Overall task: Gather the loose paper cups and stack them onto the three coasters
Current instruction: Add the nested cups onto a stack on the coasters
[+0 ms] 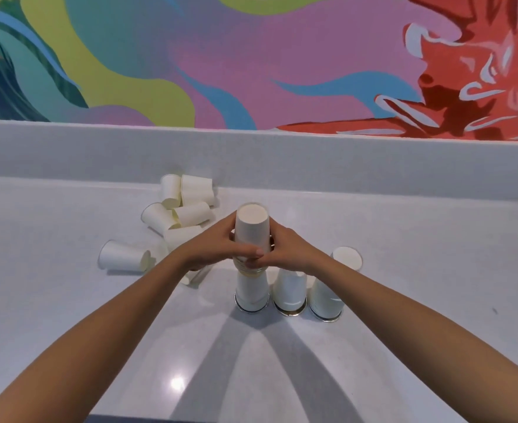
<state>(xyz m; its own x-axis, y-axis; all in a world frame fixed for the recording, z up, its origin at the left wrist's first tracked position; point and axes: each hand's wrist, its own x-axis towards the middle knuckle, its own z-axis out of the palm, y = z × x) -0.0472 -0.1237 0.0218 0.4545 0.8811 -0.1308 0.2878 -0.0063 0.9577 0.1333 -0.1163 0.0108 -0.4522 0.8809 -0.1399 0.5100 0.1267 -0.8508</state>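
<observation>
The person is standing at the white countertop (404, 270), and both hands are curling round an upside-down paper cup (251, 227) at the top of the left stack (251, 293). The left hand (212, 247) is gripping the cup's left side and the right hand (288, 250) its right side, with the thumbs lying across the near face just above the rims of the cups beneath. That stack is sitting on the left coaster (251, 309), near the middle of the countertop. Just beside it to the right, the middle stack (290, 291) is standing on the middle coaster (291, 313), its top hidden under the right wrist, and the right stack (327, 296) is standing on the right coaster (326, 319). The loose cups (187, 203) are lying on their sides in a heap toward the back edge, left of the hands, some hidden behind the left forearm. One more cup (123, 256) is lying apart from them, further left.
</observation>
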